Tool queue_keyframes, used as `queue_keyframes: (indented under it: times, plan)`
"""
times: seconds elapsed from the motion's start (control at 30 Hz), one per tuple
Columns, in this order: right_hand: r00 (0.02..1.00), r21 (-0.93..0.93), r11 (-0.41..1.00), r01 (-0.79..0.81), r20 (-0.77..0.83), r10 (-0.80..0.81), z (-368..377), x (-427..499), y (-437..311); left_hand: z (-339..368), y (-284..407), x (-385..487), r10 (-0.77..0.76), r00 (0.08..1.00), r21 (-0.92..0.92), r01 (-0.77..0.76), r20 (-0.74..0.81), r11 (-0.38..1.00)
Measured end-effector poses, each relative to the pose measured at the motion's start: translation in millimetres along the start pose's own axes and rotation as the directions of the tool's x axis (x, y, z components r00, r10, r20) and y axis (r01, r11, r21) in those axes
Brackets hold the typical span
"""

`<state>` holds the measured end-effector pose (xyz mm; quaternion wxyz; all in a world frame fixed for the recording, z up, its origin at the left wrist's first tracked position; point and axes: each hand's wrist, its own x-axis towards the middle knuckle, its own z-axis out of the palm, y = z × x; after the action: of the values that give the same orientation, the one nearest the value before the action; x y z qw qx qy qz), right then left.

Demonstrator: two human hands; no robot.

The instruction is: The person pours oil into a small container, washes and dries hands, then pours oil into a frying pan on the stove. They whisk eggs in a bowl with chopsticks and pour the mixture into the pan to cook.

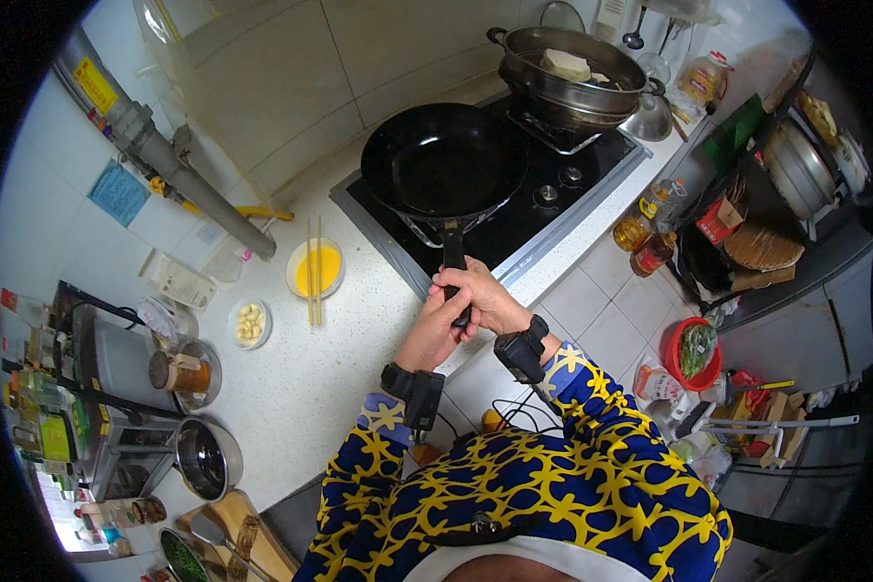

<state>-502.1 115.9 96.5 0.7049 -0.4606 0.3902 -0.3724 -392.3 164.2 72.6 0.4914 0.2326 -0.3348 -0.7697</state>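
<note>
Both of my hands are closed around the black handle of a dark frying pan (pixel 447 164), which rests over the left burner of the black glass gas hob (pixel 535 211). My left hand (pixel 436 324) grips the handle's lower end; my right hand (pixel 484 295) overlaps it from the right. The pan shows no food inside. Left of the hob, a white bowl (pixel 340 280) holds beaten egg, with a pair of chopsticks (pixel 310 273) laid across its rim. A small bowl (pixel 238 342) of peeled garlic cloves stands beside it.
A steel steamer pot (pixel 575 94) with a white block in it stands on the right burner. At the left are a saucepan (pixel 229 447), a jar (pixel 182 372), a toaster oven (pixel 134 444) and a wooden cutting board (pixel 262 538). Oil bottles (pixel 652 254) and a red basin (pixel 671 356) stand at the right.
</note>
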Motion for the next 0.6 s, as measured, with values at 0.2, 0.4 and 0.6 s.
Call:
queue_keyframes:
  times: [0.2,0.4,0.6]
  plan:
    - [0.996,0.022,0.998,-0.061,-0.070,0.063,1,2,-7,5,5,1,0.023,1.000,-0.007,-0.023,0.016,1.000]
    - [0.994,0.014,0.996,-0.086,-0.074,0.086,7,4,-13,10,10,-1,0.029,0.998,-0.019,-0.030,-0.064,0.999]
    - [0.997,0.105,0.993,-0.062,0.063,0.055,-5,11,1,2,15,-20,0.030,0.998,0.048,-0.027,-0.063,0.998]
